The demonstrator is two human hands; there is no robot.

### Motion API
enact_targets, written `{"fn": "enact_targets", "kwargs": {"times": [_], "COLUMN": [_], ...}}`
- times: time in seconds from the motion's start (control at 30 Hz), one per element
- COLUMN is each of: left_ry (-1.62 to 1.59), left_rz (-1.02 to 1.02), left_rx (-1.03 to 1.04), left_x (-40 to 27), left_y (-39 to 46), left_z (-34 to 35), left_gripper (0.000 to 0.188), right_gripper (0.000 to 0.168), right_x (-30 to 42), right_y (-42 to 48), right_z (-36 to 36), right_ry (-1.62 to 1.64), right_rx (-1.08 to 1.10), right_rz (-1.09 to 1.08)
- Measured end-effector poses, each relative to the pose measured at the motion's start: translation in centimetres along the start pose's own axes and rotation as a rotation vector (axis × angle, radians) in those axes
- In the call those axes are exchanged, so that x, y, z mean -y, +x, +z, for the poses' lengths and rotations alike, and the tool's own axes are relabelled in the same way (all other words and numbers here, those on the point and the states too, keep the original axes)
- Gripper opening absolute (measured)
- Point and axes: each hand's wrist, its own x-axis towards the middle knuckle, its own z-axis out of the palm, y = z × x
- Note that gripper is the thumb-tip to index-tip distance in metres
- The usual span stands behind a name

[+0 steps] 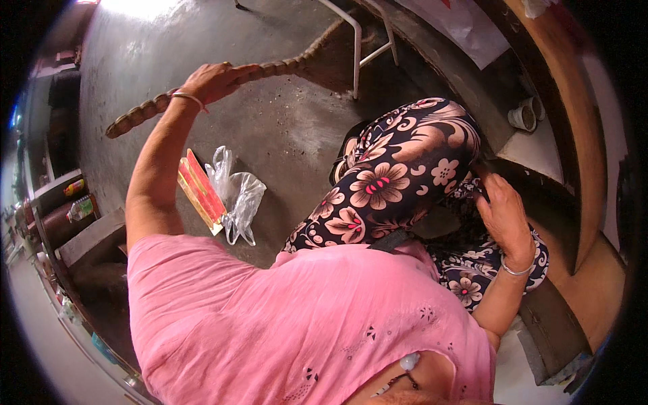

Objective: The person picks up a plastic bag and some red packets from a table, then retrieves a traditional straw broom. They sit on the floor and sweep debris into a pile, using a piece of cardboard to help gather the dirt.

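Note:
My left hand (pixel 212 83) grips the ridged, segmented handle of a broom (pixel 276 67) above the grey floor. The handle's narrow end points left, and its dark brown bristles (pixel 329 71) fan out on the floor to the right. Small crumbs of dirt (pixel 288 121) lie scattered below the broom. At the bent knee on the right, my right hand (pixel 503 212) rests against the floral trousers (pixel 379 185). Its fingertips are partly hidden, so whether they pinch the cloth is unclear. Bangles circle both wrists.
White metal furniture legs (pixel 357 61) stand beside the bristles. Left of my leg lie a red and yellow flat packet (pixel 202 187) and a clear plastic bag (pixel 243 197). Two cups (pixel 522 117) sit at the right. Bottles (pixel 81 207) stand on a shelf at the left.

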Motion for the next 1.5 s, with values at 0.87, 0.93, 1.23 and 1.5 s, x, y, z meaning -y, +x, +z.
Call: {"fn": "enact_targets", "kwargs": {"times": [0.87,0.93,1.23,1.5], "left_ry": [-0.287,-0.321,-0.225,-0.282], "left_rz": [-0.216,-0.260,-0.439,-0.072], "left_rx": [-0.076,-0.083,-0.102,0.002], "left_x": [-11.1,-11.3,-4.5,-10.6], "left_y": [-5.5,-5.3,-18.4,-21.9], "left_z": [7.2,8.2,8.3,9.2], "left_gripper": [0.049,0.048,0.053,0.050], "right_gripper": [0.046,0.047,0.046,0.046], "right_x": [0.5,0.2,0.3,0.5], "right_y": [0.1,0.3,0.0,0.1], "right_z": [0.9,0.8,1.3,1.9], "right_ry": [-0.032,-0.012,0.041,0.020], "right_rx": [-0.052,-0.052,-0.073,-0.047], "right_rz": [-0.128,-0.123,-0.107,-0.080]}}
